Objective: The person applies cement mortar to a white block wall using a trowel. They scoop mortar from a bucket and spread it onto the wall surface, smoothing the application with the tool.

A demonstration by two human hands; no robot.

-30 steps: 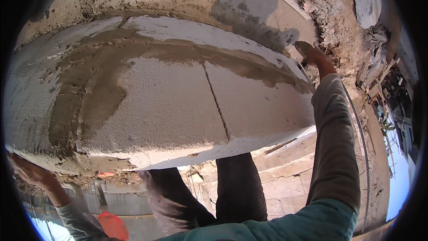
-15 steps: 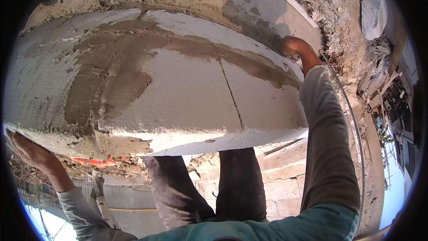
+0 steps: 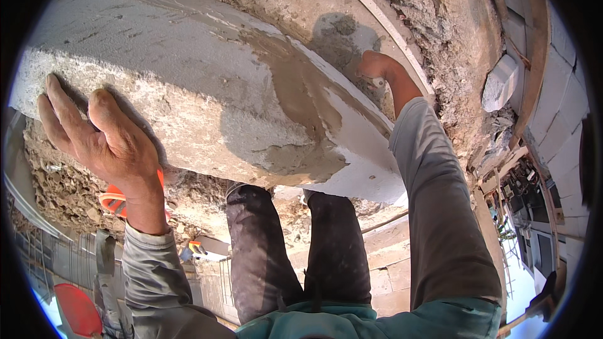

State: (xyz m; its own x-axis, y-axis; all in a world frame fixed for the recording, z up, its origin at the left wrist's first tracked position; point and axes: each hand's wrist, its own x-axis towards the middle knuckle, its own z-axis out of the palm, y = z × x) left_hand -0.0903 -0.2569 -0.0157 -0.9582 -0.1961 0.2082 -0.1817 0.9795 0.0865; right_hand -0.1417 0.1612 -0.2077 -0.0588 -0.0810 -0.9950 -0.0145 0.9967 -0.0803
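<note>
A pale block wall (image 3: 188, 107), partly smeared with grey-brown wet mortar (image 3: 292, 81), runs from the upper left to the middle right. My left hand (image 3: 116, 141) is open, its fingers spread against the wall's near face and nothing held. On the wall's far side, my right hand (image 3: 382, 69) is curled closed beside the top edge. Something small and pale shows by its fingers, too hidden to name. The shadow of a head falls just beyond that hand.
A long pale strip (image 3: 370, 3) curves beyond the wall, next to rough ground. A loose white block (image 3: 500, 85) lies at the right. An orange container (image 3: 113, 201) and a yellow-and-orange tool handle (image 3: 198, 248) are below. A red round object (image 3: 78, 309) stands lower left.
The view has turned along the wall. My left hand has come from the far left edge further into view and lies against the near face. My right hand appears a little further left, still closed.
</note>
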